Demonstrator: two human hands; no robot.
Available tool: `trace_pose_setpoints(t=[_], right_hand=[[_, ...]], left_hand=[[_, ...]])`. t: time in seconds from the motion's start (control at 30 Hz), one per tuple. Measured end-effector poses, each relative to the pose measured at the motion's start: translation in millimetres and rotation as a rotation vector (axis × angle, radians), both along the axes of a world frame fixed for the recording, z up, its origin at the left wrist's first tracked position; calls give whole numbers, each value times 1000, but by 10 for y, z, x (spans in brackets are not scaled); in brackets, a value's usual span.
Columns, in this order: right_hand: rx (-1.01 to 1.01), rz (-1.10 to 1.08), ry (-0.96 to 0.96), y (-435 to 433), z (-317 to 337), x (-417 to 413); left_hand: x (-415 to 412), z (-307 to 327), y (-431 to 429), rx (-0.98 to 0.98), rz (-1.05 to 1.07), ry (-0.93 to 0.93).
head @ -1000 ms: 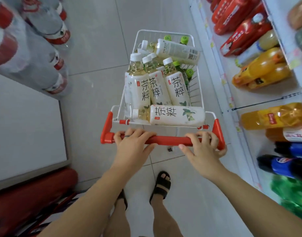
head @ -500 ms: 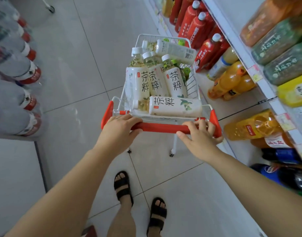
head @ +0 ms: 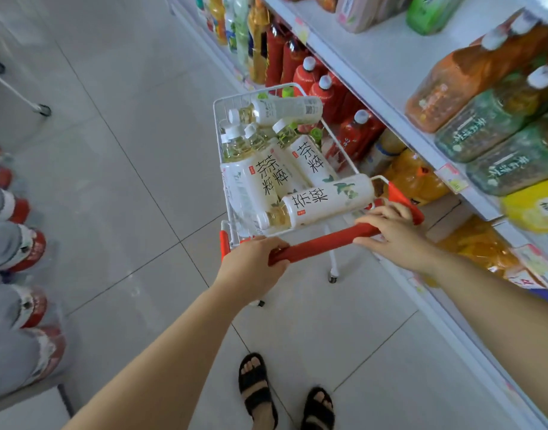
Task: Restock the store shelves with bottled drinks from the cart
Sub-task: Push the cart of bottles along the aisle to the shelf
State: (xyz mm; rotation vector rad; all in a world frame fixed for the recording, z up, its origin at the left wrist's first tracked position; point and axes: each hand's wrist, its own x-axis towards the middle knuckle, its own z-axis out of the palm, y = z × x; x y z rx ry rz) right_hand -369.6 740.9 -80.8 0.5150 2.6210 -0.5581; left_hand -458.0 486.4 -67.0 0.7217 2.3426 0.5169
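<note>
Clearly the step in hand is wheeling, not shelving. The left hand [head: 254,268] is wrapped round the near end of the red handle bar [head: 322,243], fingers curled over it. Further along, the right hand [head: 396,234] grasps the bar's other end. Just beyond both sets of knuckles sits the white wire cart [head: 217,125], loaded with pale tea bottles [head: 319,203] (one lies crosswise nearest the hands, others lean behind it). The basket looks full, so I judge the restocking barely begun.

The next move calls for stopping beside a fitting gap, freeing one hand, likely the right, and taking a bottle by its body. No matching slot is plain from here.

Well off to the left of the left hand stand wrapped water bottles [head: 24,249] with red labels. Under the hands stretches a glossy pale tiled floor [head: 127,181], with sandalled feet [head: 257,389] below the forearms. Close to the right of the right hand run the white shelves [head: 400,41], stocked with red, orange and green drinks.
</note>
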Motion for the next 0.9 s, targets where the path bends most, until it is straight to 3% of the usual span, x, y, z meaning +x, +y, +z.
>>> trace_pose_setpoints(t=[0.13,0.27,0.63,0.83,0.9], right_hand=[[-50,-133,195,170,90,-390],[-50,-135,257,333,134,-761],[-40,-153,293,584,157,-1838],[-1,-190,297,341,29,-2379],[48,-230,300,240,-10,-2476]], left_hand=[[-303,8,204,31,59,-10],[-576,34,431,52,99,-30],[-1408,-7,988,163,232,-135],[-1982,3,1091,185,136,-333],[-2254,5,971,201,122,-306]])
